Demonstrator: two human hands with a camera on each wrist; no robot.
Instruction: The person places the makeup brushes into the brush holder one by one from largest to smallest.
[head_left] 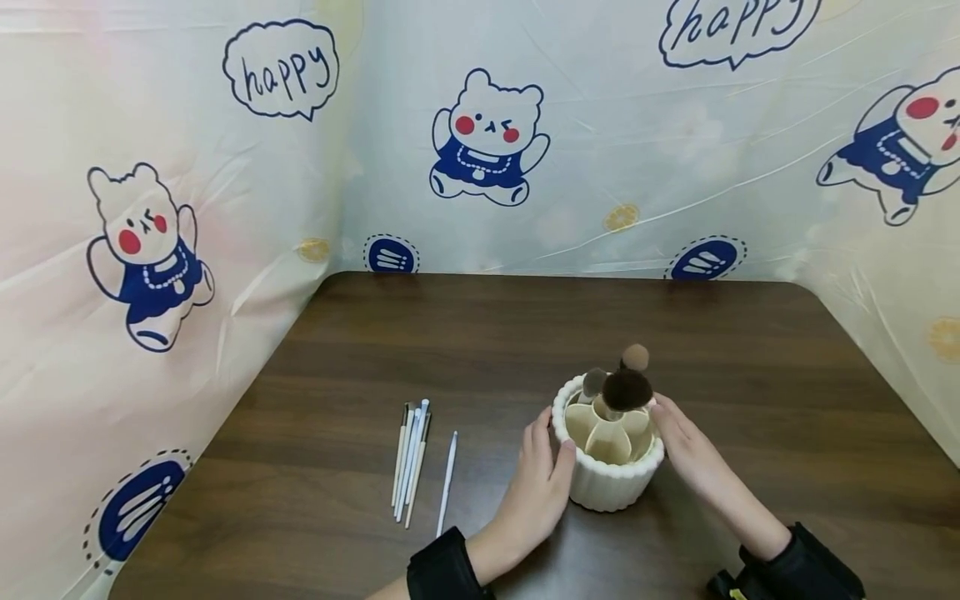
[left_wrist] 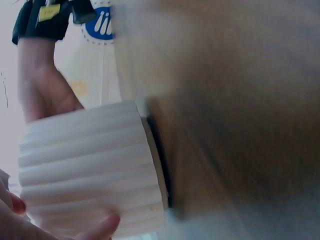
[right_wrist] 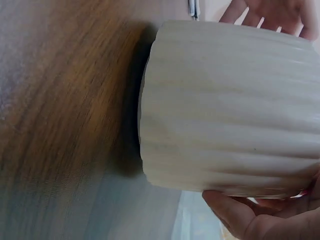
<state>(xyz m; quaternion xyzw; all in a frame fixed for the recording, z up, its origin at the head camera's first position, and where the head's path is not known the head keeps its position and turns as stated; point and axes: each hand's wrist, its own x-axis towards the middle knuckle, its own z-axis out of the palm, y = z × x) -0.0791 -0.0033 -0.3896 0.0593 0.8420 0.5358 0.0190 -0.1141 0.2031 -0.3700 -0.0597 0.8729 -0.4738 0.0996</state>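
A cream ribbed makeup brush holder (head_left: 611, 490) with petal-like compartments stands on the table right of centre in the head view. My left hand (head_left: 534, 487) grips its left side, the thumb on the near wall. On the opposite side my right hand (head_left: 688, 446) holds it, fingers at the rim. A fluffy dark makeup brush (head_left: 627, 390) stands in the holder among a few others, bristles up. Both wrist views show the ribbed wall (left_wrist: 90, 160) (right_wrist: 230, 110) close up, with fingertips against it. The dark gap under its base shows beside the wood.
Several slim brushes (head_left: 411, 462) lie side by side left of the hands. A single thin white stick (head_left: 447, 479) lies apart, nearer the left wrist. The brown wooden table (head_left: 300, 533) meets a printed curtain (head_left: 600, 108) along its back and sides.
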